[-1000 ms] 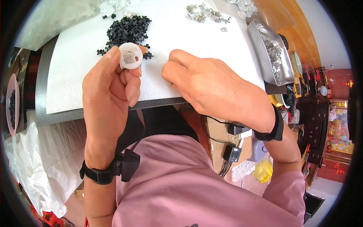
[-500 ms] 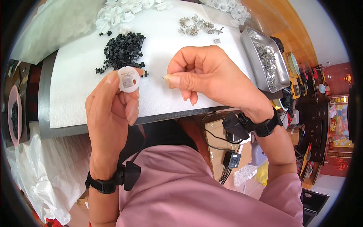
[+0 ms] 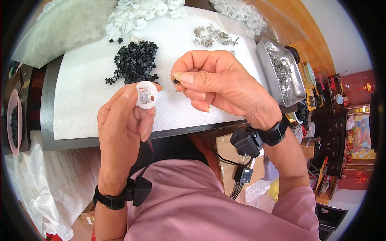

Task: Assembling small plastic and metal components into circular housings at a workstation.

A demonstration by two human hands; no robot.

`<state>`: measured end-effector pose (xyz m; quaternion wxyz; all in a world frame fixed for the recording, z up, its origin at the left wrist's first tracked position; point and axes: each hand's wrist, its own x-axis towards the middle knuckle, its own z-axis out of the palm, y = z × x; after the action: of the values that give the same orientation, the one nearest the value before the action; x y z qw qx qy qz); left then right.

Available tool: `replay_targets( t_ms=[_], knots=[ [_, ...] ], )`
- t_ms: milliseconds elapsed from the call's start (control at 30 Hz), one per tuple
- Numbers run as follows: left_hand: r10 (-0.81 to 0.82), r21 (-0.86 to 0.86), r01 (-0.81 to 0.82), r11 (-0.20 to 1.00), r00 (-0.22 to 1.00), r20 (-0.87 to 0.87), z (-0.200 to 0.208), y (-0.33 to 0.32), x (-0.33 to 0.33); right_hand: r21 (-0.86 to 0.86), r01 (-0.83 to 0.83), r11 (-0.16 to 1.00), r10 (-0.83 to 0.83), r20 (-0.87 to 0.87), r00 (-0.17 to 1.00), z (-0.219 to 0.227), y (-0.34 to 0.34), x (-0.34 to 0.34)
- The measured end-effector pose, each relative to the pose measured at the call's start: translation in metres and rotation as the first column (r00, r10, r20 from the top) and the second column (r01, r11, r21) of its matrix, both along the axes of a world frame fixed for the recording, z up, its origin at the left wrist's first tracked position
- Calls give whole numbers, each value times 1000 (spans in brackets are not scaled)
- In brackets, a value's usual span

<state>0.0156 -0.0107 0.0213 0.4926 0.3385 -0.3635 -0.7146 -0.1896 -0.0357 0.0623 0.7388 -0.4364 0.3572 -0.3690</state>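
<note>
My left hand (image 3: 124, 112) pinches a round white plastic piece (image 3: 146, 95) by its edge. Its face shows raised shapes and a small brownish cutout. To the right of it, my right hand (image 3: 209, 82) is closed, with a small black plastic part (image 3: 176, 81) at the tips of thumb and forefinger. The hands are a short gap apart, above the near part of the white-covered table (image 3: 80, 108). Just beyond my left hand lies a heap of small black cross-shaped parts (image 3: 136, 60).
White plastic pieces (image 3: 138, 16) are piled at the far side, with more (image 3: 245, 18) at far right. Small metal clips (image 3: 215, 36) lie loose before a metal tray (image 3: 299, 86) of metal parts. A pink bowl (image 3: 13, 138) of black parts stands at left.
My right hand now shows a black part at its fingertips, where a tiny glint showed before. The white piece has shifted slightly right and lower in view and turned a little.
</note>
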Motion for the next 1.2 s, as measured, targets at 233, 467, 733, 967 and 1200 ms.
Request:
replay_targets(
  t_ms=[233,467,733,967,1200],
  knots=[
    [-23,-1,23,1000,999,-45,-1,1,0,48,-27,998,22,101,995,-1,-1,4],
    [-32,-18,32,999,998,-58,-2,0,1,66,-23,998,17,97,995,-1,-3,9],
    [-50,31,52,998,997,-52,1,-1,3,-122,27,992,-42,-123,992,5,-3,18],
    [-33,114,32,993,999,5,7,-1,2,-494,-67,867,-182,-438,881,5,1,33],
    [25,89,-26,996,1000,11,6,-2,-2,-625,-175,761,-319,-594,739,8,4,41]
  ],
)
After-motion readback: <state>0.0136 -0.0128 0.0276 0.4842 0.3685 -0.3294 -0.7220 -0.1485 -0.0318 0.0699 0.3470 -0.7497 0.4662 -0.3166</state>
